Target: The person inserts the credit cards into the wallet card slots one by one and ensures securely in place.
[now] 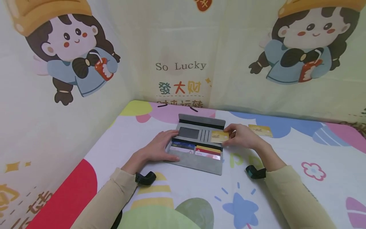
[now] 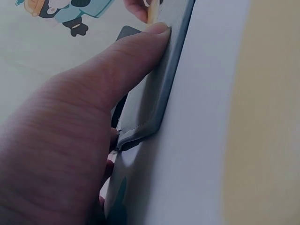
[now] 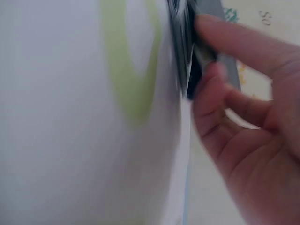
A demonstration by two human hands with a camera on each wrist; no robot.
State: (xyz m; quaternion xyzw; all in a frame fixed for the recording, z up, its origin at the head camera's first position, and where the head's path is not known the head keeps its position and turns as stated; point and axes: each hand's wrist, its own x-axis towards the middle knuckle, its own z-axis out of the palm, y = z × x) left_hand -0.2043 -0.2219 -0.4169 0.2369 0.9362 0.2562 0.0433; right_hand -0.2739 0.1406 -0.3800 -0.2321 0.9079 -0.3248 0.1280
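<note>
A grey wallet (image 1: 197, 165) lies unfolded on the table, with card slots on its upper panel. Several cards, among them a blue-and-white card (image 1: 183, 147) and a red-and-white card (image 1: 208, 152), sit in its lower pockets. My right hand (image 1: 241, 135) pinches the right edge of a gold card (image 1: 218, 136) over the upper panel's slots. How deep that card sits in a slot, I cannot tell. At the wallet's left side rests my left hand (image 1: 158, 146), thumb across the lower flap and fingers spread to the upper panel. In the left wrist view the thumb (image 2: 136, 51) touches the wallet's surface.
Another gold card (image 1: 260, 130) lies on the table behind the right hand. Two thin dark strips (image 1: 193, 109) lie near the table's back edge. A printed cloth (image 1: 183, 41) hangs behind the table. Dark wrist devices (image 1: 145, 178) sit at both sleeves.
</note>
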